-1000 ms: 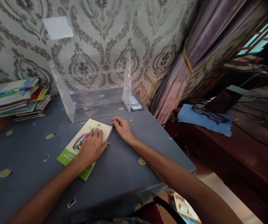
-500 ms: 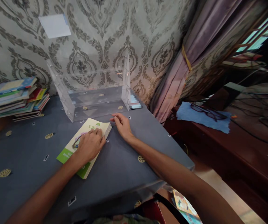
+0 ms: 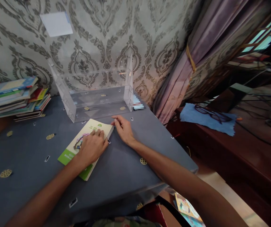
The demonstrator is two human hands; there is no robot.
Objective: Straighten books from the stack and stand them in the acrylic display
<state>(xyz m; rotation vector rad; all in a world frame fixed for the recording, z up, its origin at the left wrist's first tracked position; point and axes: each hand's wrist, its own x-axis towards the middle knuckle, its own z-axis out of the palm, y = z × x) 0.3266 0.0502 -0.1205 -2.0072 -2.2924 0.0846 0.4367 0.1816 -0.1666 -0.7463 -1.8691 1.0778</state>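
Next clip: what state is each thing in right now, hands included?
book: closed, flat on the table, cover up.
left hand: open, palm down on the book.
right hand: fingertips at the book's far corner; grip unclear.
clear rack: upright, nothing in it.
stack of books: piled flat, closed.
curtain: gathered, tied back.
glasses: lying on the blue cloth.
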